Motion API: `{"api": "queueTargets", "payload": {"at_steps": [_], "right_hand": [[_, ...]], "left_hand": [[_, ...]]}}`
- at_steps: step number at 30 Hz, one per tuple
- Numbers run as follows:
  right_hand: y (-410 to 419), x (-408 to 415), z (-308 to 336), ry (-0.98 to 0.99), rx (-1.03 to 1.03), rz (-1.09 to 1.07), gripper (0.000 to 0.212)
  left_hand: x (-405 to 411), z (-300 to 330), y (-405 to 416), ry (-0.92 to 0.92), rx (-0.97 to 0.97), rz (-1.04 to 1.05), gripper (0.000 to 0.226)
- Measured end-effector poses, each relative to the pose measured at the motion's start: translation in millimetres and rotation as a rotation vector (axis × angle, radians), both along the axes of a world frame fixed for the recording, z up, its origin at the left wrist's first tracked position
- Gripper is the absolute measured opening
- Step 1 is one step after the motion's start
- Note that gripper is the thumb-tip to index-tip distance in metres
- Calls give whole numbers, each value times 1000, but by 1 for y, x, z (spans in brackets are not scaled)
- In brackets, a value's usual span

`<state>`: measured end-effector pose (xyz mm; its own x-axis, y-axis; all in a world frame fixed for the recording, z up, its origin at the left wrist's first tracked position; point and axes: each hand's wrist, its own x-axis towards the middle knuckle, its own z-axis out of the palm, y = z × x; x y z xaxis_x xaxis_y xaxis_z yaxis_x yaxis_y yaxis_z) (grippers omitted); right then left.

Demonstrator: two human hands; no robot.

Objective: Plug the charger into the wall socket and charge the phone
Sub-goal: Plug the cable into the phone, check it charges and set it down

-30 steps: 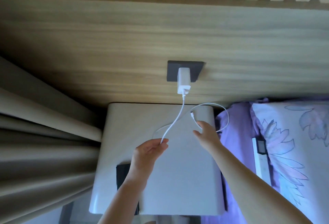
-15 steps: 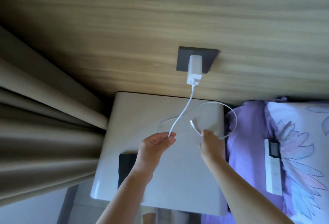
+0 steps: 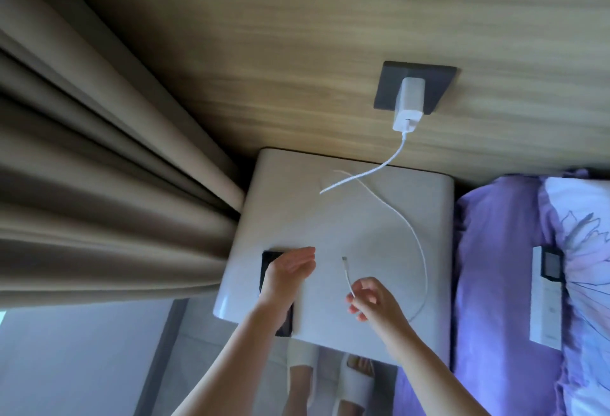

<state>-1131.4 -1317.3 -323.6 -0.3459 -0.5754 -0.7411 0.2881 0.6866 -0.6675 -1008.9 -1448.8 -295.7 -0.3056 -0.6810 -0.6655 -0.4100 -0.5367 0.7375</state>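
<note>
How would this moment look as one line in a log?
charger: plugged in socket | right hand: pinching cable near its free plug | left hand: open, over phone on nightstand | phone: not connected

No legible text, label, brand, number or sign was found anywhere in the head view. The white charger [image 3: 408, 104], seated in the dark wall socket [image 3: 439, 85] at about 1 o'clock, showed a plain face. The phone [image 3: 271, 261] at 7 o'clock on the white bedside table [image 3: 363, 227] was a blank dark slab, mostly covered by the left hand [image 3: 290, 272]. A white remote control [image 3: 546, 296] at 4 o'clock on the purple bedding [image 3: 495, 250] carried faint marks and a dark display, both too small and blurred to read.
</note>
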Motion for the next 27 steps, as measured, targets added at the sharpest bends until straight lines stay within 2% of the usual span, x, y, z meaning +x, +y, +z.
{"api": "queueTargets", "payload": {"at_steps": [3,8,15,18,20,23,27], "right_hand": [[1,19,3,-118,-23,-78,26],[-4,40,8,-203,-73,-134,16],[-4,39,17,-202,-7,-73,16],[-3,33,19,-175,43,-54,25],[-3,30,21,-210,54,-58,29],[-5,29,31,-189,25,-48,26],[-11,28,52,-176,-18,-151,20]], "left_hand": [[22,-13,0,-107,11,22,33],[51,-37,3,-550,-81,-75,51],[54,-55,12,-871,-77,-249,71],[54,-57,12,-838,-6,-204,68],[53,-57,12,-774,19,-159,55],[48,-48,15,-575,54,-15,30],[32,-23,15,-336,211,202,27]]}}
